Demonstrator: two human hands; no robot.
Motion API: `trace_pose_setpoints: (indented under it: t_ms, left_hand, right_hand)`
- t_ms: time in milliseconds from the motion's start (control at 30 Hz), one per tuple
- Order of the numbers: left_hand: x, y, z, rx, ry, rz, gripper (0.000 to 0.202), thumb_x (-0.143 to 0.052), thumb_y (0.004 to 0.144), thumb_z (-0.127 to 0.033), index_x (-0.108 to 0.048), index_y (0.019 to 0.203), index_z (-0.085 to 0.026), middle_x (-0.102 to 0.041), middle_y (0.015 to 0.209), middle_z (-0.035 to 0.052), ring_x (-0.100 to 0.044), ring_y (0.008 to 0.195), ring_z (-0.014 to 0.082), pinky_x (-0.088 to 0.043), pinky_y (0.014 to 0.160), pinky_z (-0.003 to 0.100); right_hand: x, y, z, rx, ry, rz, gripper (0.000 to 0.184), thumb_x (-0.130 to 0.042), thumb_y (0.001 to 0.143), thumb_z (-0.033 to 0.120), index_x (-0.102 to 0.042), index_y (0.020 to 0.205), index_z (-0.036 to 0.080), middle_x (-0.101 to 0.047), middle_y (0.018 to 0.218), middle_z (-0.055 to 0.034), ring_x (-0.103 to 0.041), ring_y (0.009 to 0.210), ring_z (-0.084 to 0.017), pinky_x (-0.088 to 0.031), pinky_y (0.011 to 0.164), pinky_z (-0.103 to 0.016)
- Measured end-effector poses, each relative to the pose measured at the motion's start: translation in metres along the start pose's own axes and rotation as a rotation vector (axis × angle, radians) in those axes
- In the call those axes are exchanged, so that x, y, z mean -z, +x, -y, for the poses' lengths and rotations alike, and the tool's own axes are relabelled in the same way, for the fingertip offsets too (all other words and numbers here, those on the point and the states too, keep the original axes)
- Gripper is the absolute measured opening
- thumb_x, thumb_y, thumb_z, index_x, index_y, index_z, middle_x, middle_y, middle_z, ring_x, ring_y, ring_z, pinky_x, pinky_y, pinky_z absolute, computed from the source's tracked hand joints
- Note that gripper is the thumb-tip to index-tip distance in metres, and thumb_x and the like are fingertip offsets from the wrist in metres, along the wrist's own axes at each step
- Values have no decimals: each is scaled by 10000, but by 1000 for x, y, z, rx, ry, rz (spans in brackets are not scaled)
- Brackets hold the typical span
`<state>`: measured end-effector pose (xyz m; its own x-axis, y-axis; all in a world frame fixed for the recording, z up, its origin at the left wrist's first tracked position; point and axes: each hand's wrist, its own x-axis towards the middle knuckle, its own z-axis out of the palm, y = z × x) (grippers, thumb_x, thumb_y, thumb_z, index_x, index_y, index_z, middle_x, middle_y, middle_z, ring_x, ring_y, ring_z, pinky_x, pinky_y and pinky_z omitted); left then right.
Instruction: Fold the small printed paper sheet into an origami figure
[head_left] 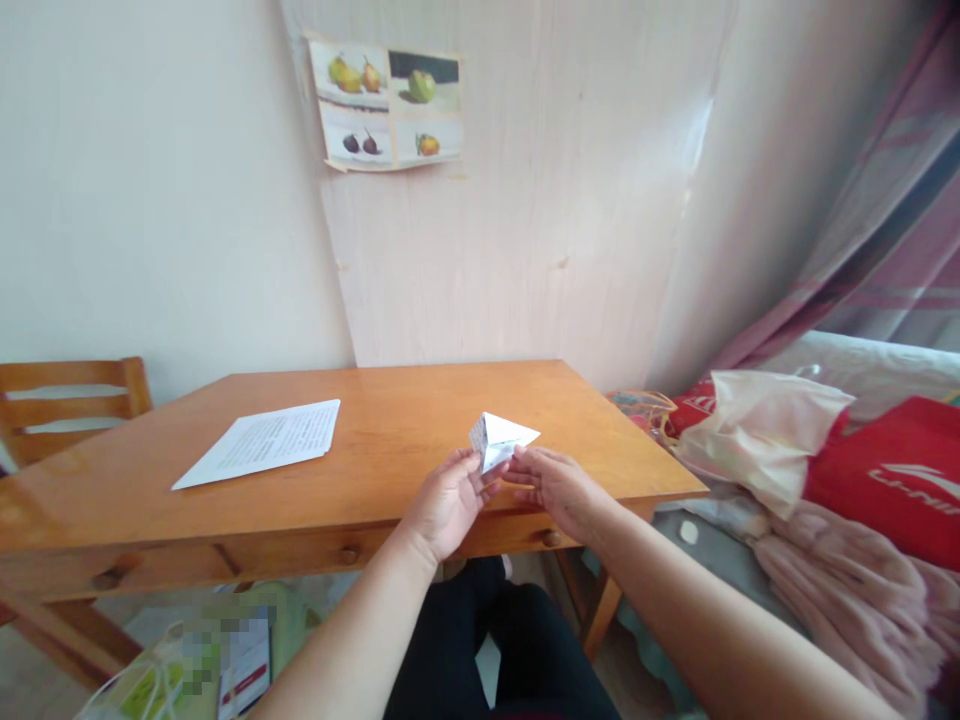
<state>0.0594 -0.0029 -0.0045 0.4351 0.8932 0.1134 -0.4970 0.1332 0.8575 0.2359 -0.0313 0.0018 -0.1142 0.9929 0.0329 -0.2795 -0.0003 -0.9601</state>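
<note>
A small folded paper (504, 436), white with some print on its left side and pointed toward the right, is held up just above the front edge of the table. My left hand (450, 500) grips its lower left part between thumb and fingers. From the other side, my right hand (553, 484) pinches its lower right edge. The fingertips of both hands nearly meet under the paper, and its underside is hidden by them.
On the wooden table (420, 400), a printed sheet (262, 442) lies at the left. A wooden chair (67, 405) stands beyond the left end. Right of the table are a red bag (892, 480), a pale plastic bag (772, 430) and a pink blanket (847, 580).
</note>
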Motion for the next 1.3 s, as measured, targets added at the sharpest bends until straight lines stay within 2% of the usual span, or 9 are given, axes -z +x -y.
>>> trace_pose_setpoints:
  t_ms: [100,200,333,500,633,767,933,1100,1300]
  left_hand:
    - [-6,-4,7,54,-180,-3,178,-722,830,-237,-665,990,-183,-723,1145,84,-674,1038,204,-482,883,307]
    - [-5,-7,6,41,-128,17,190,-712,811,-195,-659,993,-177,-718,1109,83,-661,1037,200,-478,903,314]
    - [2,-8,-7,-29,80,-1,226,-681,833,-275,-626,1039,-200,-687,1146,66,-619,1118,209,-469,939,330]
    - [6,-6,-25,-52,553,-24,359,-634,896,-461,-609,1137,-197,-663,1175,70,-586,1129,213,-448,927,315]
    - [4,-3,-28,-7,671,32,355,-659,874,-394,-588,1146,-179,-687,1058,54,-628,978,187,-466,872,299]
    - [6,7,-24,30,740,-26,344,-640,856,-307,-546,1158,-172,-700,886,30,-656,796,178,-485,730,285]
    - [19,24,-12,23,813,-111,298,-673,833,-295,-566,1076,-162,-716,827,42,-687,802,217,-485,708,295]
    - [33,34,-4,3,856,-204,262,-674,823,-311,-586,1027,-173,-714,799,41,-681,762,220,-472,672,293]
    - [32,39,-11,-33,857,-271,179,-679,775,-296,-606,896,-186,-680,777,10,-636,733,190,-440,672,275]
  right_hand:
    - [-4,1,1,37,187,-37,300,-756,797,423,-707,978,189,-743,1005,-64,-673,876,-186,-515,764,-291]
    - [0,2,4,65,222,-92,250,-754,798,357,-676,974,198,-736,952,-37,-662,790,-146,-521,741,-259]
    - [11,6,9,-2,111,-117,206,-681,833,320,-638,983,186,-729,885,-53,-660,716,-143,-534,663,-244]
    - [17,11,11,-132,2,-41,168,-597,839,269,-637,951,150,-702,749,-69,-618,584,-154,-497,513,-245]
    - [15,20,10,-218,-96,29,140,-546,834,233,-641,868,136,-660,669,-50,-542,478,-123,-430,432,-220]
    - [13,33,8,-220,-253,10,111,-554,841,220,-624,797,146,-602,585,-9,-492,432,-104,-392,409,-205]
    - [9,53,7,-103,-525,-89,124,-561,872,225,-628,796,154,-619,616,-17,-541,512,-125,-416,489,-225]
    - [8,50,7,144,-817,-199,166,-642,792,128,-680,950,161,-671,953,-85,-602,937,-210,-453,795,-286]
    - [2,19,-4,580,-1312,62,216,-567,858,155,-671,1042,197,-652,1021,-88,-585,973,-233,-453,875,-345]
